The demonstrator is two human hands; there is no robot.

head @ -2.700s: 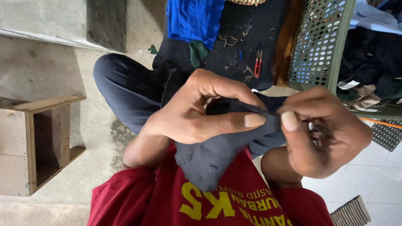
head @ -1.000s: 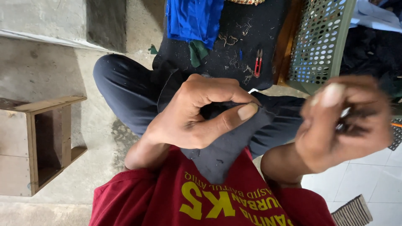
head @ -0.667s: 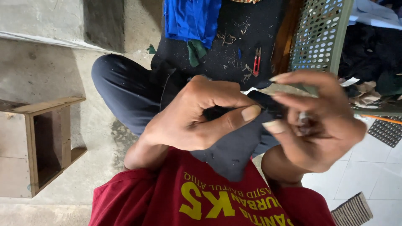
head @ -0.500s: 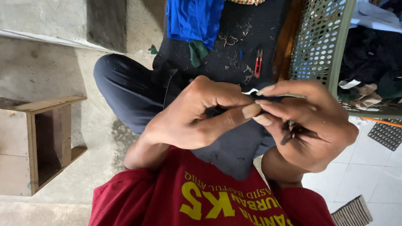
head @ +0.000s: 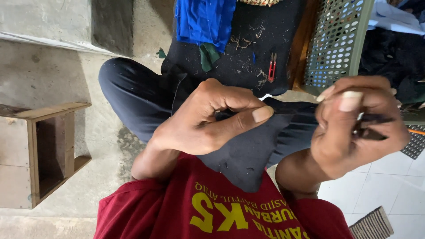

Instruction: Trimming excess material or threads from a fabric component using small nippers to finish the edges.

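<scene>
The dark cloth piece sits dead centre, hanging in a point down over the red shirt at 6 o'clock. The left hand has it pinched tight, thumb pressed flat across the top edge, the other fingers curled in on the fabric. Out at 3 o'clock, the right hand is up and apart from the cloth, fingers bunched closed around a small dark tool; what kind of tool, I cannot tell, it is too blurred. Under both hands, crossed legs in dark trousers spread toward 9 o'clock. Up at 12 o'clock, a black cloth spread littered with thread scraps, and on it red thread snips, a green scrap and bright blue fabric. At 1 o'clock, a green perforated basket stands beside that spread. Far out at 9 o'clock, a low wooden stool on the concrete floor. White tiles at 4 o'clock.
</scene>
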